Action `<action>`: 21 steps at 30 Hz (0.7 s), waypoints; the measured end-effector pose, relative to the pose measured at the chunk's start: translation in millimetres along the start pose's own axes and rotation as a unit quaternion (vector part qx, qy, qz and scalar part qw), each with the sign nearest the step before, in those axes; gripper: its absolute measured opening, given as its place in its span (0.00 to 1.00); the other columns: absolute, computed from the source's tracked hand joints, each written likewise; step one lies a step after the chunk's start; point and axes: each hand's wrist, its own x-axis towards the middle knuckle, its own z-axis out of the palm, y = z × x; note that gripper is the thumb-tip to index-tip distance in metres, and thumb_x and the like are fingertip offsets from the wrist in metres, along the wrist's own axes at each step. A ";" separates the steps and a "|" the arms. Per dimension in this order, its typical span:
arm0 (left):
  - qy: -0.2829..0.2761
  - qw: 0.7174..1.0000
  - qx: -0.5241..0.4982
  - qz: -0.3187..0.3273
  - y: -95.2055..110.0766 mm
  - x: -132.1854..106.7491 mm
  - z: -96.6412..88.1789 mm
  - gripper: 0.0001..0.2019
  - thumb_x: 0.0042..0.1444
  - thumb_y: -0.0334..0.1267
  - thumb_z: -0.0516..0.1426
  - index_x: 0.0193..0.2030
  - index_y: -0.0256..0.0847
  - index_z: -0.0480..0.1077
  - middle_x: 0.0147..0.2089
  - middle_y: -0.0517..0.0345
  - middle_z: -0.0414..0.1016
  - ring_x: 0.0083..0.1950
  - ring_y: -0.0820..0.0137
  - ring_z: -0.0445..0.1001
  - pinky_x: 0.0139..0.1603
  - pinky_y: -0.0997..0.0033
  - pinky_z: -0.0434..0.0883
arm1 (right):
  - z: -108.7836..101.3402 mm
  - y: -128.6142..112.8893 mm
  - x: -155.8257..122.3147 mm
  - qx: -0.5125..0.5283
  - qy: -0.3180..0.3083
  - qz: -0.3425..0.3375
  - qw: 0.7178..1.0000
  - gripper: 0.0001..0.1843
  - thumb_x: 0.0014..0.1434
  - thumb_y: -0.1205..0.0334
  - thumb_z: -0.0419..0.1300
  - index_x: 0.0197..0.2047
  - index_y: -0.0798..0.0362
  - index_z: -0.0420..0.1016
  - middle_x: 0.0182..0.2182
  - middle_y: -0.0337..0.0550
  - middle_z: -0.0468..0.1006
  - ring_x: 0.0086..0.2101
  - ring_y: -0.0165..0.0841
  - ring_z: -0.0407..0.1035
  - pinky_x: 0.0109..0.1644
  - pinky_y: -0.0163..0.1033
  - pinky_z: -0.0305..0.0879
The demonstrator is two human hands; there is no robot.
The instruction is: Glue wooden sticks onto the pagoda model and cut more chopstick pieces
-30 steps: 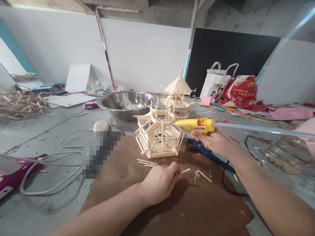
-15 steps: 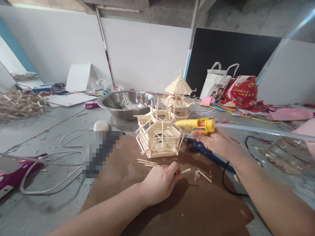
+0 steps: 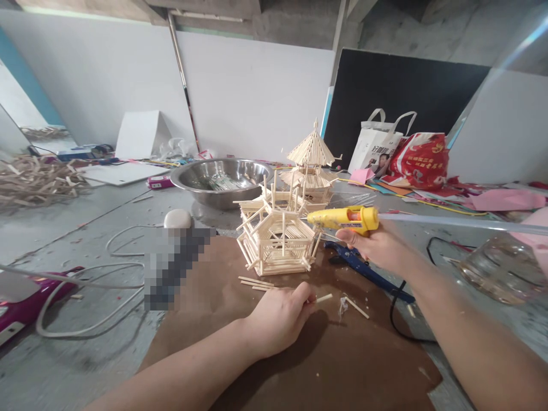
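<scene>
My right hand (image 3: 377, 246) is closed round a yellow glue gun (image 3: 342, 219), with a long clear glue stick (image 3: 449, 222) running out of its back. The gun's nozzle points left, at the upper right of a wooden-stick pavilion model (image 3: 282, 245); whether it touches, I cannot tell. In front of the model, my left hand (image 3: 285, 314) is closed on a short wooden stick (image 3: 324, 298) whose end sticks out to the right. Several loose sticks (image 3: 256, 282) lie between that hand and the model. Another stick (image 3: 357, 308) rests beside a wisp of dried glue (image 3: 343, 305).
Brown paper (image 3: 334, 365) lies under the model. Blue-handled pliers (image 3: 363, 267) lie beneath my right hand. Behind stand a steel basin (image 3: 222, 180) and a roofed stick pavilion (image 3: 312, 154). A glass jar (image 3: 499, 268) is at right; a white cable (image 3: 89, 331) loops at left.
My right hand has drawn the glue gun slightly to the right. My left hand and its stick have stayed in place.
</scene>
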 end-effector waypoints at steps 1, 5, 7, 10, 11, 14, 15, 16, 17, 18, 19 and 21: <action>0.002 1.000 -0.002 0.000 -0.3 -0.1 0.2 0.08 0.56 0.36 0.42 0.34 0.39 0.59 0.26 0.58 0.69 0.27 0.71 0.68 0.27 0.75 0.62 | -0.5 0.3 -0.1 -0.001 -0.003 0.001 1.000 0.21 0.49 0.44 0.50 0.19 0.52 0.67 0.08 0.35 0.60 0.16 0.30 0.60 0.21 0.34 0.55; 0.003 1.000 -0.004 0.003 -1.4 0.0 1.7 0.07 0.56 0.36 0.42 0.34 0.39 0.58 0.27 0.58 0.69 0.27 0.71 0.68 0.28 0.75 0.63 | -2.9 1.0 -0.3 0.000 -0.011 0.011 1.000 0.21 0.49 0.44 0.51 0.19 0.52 0.67 0.08 0.35 0.60 0.16 0.30 0.61 0.20 0.34 0.55; 0.002 1.000 -0.003 0.003 -1.8 0.0 2.4 0.07 0.56 0.36 0.42 0.34 0.39 0.58 0.27 0.58 0.69 0.28 0.72 0.68 0.28 0.74 0.63 | -4.3 0.9 -0.3 0.002 -0.011 0.007 1.000 0.20 0.49 0.44 0.51 0.20 0.52 0.68 0.08 0.35 0.60 0.16 0.30 0.61 0.20 0.33 0.55; 0.007 1.000 -0.004 0.004 -1.8 0.1 2.8 0.07 0.56 0.36 0.42 0.34 0.39 0.58 0.27 0.58 0.69 0.27 0.72 0.68 0.27 0.75 0.62 | -6.1 0.2 -0.2 0.005 -0.010 -0.002 1.000 0.20 0.49 0.44 0.50 0.22 0.52 0.69 0.09 0.35 0.62 0.17 0.30 0.62 0.20 0.33 0.55; 0.009 1.000 -0.004 0.005 -1.6 0.2 2.6 0.07 0.56 0.36 0.42 0.34 0.39 0.59 0.27 0.58 0.69 0.27 0.72 0.68 0.27 0.75 0.62 | -6.6 0.0 -0.3 0.006 -0.009 -0.002 1.000 0.20 0.49 0.44 0.50 0.23 0.52 0.69 0.10 0.36 0.63 0.18 0.30 0.63 0.20 0.33 0.55; 0.007 1.000 -0.003 0.004 -0.7 0.3 1.1 0.08 0.56 0.36 0.42 0.34 0.39 0.59 0.27 0.58 0.69 0.27 0.72 0.68 0.27 0.75 0.62 | -7.4 0.5 -0.8 0.014 -0.004 -0.001 1.000 0.20 0.48 0.44 0.51 0.24 0.52 0.70 0.11 0.36 0.64 0.19 0.31 0.63 0.20 0.34 0.56; 0.004 1.000 -0.001 0.004 -0.4 0.3 0.6 0.08 0.56 0.36 0.42 0.34 0.39 0.59 0.27 0.58 0.69 0.27 0.72 0.68 0.27 0.75 0.62 | -7.6 1.1 -1.0 0.017 -0.004 0.000 1.000 0.19 0.48 0.44 0.51 0.25 0.52 0.70 0.11 0.36 0.64 0.19 0.31 0.63 0.20 0.34 0.56; 0.001 1.000 0.001 0.002 -0.2 0.2 0.1 0.07 0.56 0.35 0.42 0.34 0.39 0.59 0.27 0.58 0.69 0.27 0.72 0.68 0.27 0.75 0.62 | -7.9 2.0 -1.3 0.020 -0.006 0.002 1.000 0.19 0.48 0.45 0.52 0.25 0.52 0.71 0.11 0.36 0.64 0.19 0.32 0.63 0.20 0.34 0.56; -0.003 1.000 0.002 0.001 -0.2 0.2 -0.2 0.07 0.56 0.35 0.42 0.34 0.39 0.59 0.27 0.58 0.69 0.27 0.71 0.68 0.27 0.75 0.62 | -8.3 2.9 -1.6 0.022 -0.009 0.005 1.000 0.18 0.48 0.45 0.52 0.25 0.51 0.71 0.10 0.36 0.63 0.19 0.32 0.63 0.20 0.34 0.56; -0.005 1.000 0.003 0.000 -0.3 0.1 -0.3 0.07 0.56 0.35 0.42 0.34 0.38 0.59 0.27 0.57 0.69 0.28 0.71 0.68 0.27 0.75 0.63 | -8.8 4.0 -2.0 0.023 -0.014 0.008 1.000 0.18 0.48 0.45 0.52 0.24 0.51 0.71 0.10 0.36 0.63 0.19 0.31 0.63 0.20 0.34 0.56; -0.006 1.000 0.003 -0.001 -0.5 -0.1 -0.3 0.07 0.56 0.35 0.42 0.34 0.38 0.59 0.27 0.57 0.69 0.28 0.71 0.68 0.27 0.75 0.63 | -9.3 5.1 -2.3 0.024 -0.018 0.013 0.999 0.18 0.48 0.46 0.53 0.24 0.51 0.71 0.10 0.35 0.63 0.19 0.31 0.63 0.20 0.34 0.56; -0.003 1.000 0.002 -0.001 -1.2 -0.2 0.2 0.07 0.56 0.36 0.42 0.34 0.39 0.59 0.27 0.57 0.69 0.28 0.72 0.68 0.28 0.75 0.63 | -10.3 7.1 -2.9 0.025 -0.024 0.021 0.999 0.17 0.48 0.47 0.53 0.24 0.52 0.71 0.10 0.35 0.62 0.18 0.30 0.62 0.19 0.33 0.55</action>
